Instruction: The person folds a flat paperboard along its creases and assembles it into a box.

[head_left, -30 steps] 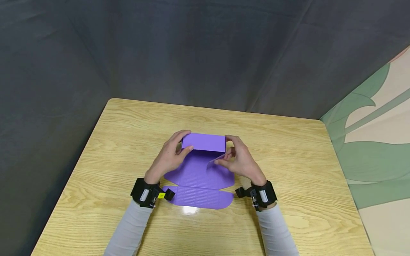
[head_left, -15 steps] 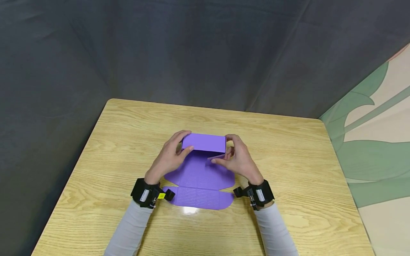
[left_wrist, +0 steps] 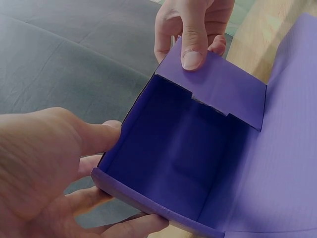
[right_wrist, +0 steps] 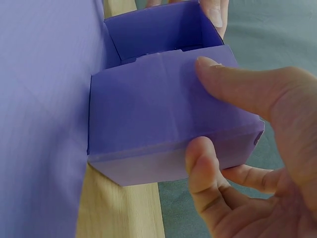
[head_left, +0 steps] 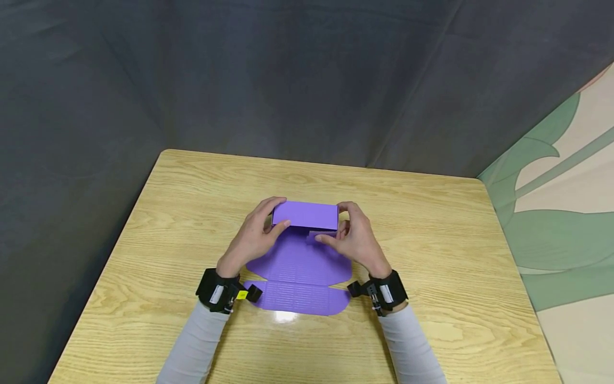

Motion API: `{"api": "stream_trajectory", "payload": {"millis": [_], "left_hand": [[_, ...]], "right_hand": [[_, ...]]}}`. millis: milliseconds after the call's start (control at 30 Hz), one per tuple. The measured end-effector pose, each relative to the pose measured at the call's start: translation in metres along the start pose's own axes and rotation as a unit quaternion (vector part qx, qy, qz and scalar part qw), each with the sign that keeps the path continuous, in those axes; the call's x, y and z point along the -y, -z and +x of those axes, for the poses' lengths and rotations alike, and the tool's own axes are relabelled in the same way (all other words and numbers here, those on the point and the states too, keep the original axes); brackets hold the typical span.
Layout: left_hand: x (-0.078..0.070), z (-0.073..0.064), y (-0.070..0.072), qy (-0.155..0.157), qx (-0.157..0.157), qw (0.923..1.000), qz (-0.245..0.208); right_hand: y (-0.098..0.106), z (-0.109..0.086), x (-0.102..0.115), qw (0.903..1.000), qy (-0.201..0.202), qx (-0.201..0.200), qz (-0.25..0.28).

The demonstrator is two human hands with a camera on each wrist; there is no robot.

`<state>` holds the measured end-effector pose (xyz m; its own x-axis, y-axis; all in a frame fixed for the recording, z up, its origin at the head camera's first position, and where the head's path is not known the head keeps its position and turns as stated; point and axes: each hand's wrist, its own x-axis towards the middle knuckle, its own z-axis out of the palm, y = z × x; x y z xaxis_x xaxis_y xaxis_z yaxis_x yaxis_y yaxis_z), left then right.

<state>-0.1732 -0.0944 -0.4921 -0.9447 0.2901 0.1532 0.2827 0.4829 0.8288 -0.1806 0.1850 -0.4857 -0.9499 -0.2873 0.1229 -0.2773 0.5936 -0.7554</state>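
Observation:
A purple cardboard box [head_left: 306,214], partly folded, stands at the table's middle, its open side facing me. The lid panel [head_left: 297,262] lies flat in front of it, ending in a lid flap [head_left: 298,298] with rounded ends. My left hand [head_left: 251,233] grips the box's left end, thumb on the front edge and fingers behind. My right hand [head_left: 361,242] holds the right end, its thumb pressing a side flap [right_wrist: 143,99] that lies across part of the opening. In the left wrist view, this flap's notched free edge shows over the dark interior. At the left end, a side wall [left_wrist: 148,206] stands upright.
The wood-grain table [head_left: 460,256] extends round the box on every side. A dark grey curtain [head_left: 288,80] hangs behind the table's far edge. To the right is a patterned cloth [head_left: 566,213] with green leaf shapes.
The side flap at the right end has swung inward toward the box's opening under my right thumb. My right hand has shifted slightly left; my left hand stays in place.

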Motion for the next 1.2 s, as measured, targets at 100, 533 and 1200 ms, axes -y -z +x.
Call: {"api": "stream_trajectory", "payload": {"millis": [100, 533, 1200], "left_hand": [[0.0000, 0.0006, 0.0002, -0.007, -0.003, 1.0000, 0.001], [-0.0004, 0.0011, -0.0014, -0.006, 0.003, 1.0000, 0.007], [-0.0024, 0.0005, 0.0004, -0.004, 0.006, 1.0000, 0.005]], "right_hand": [[0.0002, 0.0006, 0.0006, 1.0000, 0.000, -0.002, -0.004], [-0.0008, -0.0014, 0.0000, 0.9998, -0.005, -0.011, -0.015], [-0.0022, 0.0000, 0.0000, 0.9995, 0.000, -0.022, -0.023]]}}
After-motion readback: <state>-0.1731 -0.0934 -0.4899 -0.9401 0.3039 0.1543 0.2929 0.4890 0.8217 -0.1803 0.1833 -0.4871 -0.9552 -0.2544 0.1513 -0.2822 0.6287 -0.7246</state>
